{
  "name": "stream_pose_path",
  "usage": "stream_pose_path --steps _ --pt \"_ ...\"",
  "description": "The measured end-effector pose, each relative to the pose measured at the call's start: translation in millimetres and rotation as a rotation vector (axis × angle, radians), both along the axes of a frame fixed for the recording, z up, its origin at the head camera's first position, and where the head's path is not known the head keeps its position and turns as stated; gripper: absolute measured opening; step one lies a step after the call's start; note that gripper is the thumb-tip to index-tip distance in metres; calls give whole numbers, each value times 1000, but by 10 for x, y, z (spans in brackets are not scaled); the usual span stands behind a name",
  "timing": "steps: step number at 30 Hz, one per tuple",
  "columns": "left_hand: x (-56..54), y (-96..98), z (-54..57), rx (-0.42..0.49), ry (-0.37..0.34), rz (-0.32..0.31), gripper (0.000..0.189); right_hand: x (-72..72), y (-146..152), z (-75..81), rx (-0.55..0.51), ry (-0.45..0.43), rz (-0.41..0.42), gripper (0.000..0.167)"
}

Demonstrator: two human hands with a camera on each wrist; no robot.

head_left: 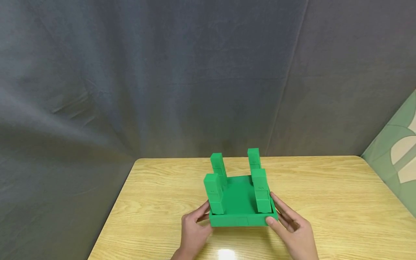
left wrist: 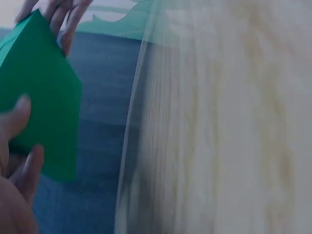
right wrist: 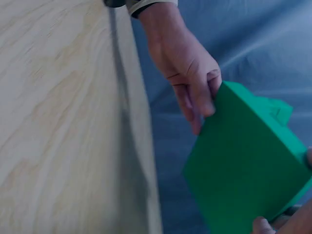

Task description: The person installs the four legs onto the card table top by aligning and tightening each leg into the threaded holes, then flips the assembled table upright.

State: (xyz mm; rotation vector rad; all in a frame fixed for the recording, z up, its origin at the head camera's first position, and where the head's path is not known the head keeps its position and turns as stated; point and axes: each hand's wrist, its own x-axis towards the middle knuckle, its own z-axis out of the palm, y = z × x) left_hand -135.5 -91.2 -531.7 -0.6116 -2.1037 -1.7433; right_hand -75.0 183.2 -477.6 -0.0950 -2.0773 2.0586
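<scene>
A shallow green tray point(head_left: 240, 196) with a tall green post upright at each corner is held above the table in the head view. My left hand point(head_left: 195, 229) grips its left side near the front corner, thumb low against it and fingers along the side. The right hand point(head_left: 294, 231) holds the opposite side, thumb on the front right corner and fingers along the right wall. Both wrist views look at the tray's smooth flat underside point(left wrist: 48, 102), tilted there. One short post point(right wrist: 280, 109) shows past its edge in the right wrist view.
A light wood-grain table point(head_left: 156, 195) lies beneath the tray. Dark grey cloth point(head_left: 195, 79) hangs behind it and along the left. At the far right is a green and cream patterned panel point(head_left: 396, 155).
</scene>
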Motion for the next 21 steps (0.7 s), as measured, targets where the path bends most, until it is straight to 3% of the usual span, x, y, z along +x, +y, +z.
stream_pose_path --steps 3,6,10,13,16,19,21 --pt "28 45 29 -22 175 140 45 54 -22 50 -15 -28 8 56" --pt "-14 20 40 -57 362 137 40 100 -11 99 49 -22 0 60" --pt "-94 -44 48 -110 550 112 21 154 -7 149 331 16 -82 77" --pt "-120 -88 79 -172 627 132 28 159 -8 141 540 139 -162 87" --pt "-128 -126 130 -211 667 128 35 125 13 101 638 340 -213 81" --pt "-137 -152 203 -226 679 112 33 86 58 51 675 486 -237 43" --pt "-143 -160 259 -231 671 97 32 66 86 36 686 527 -235 43"
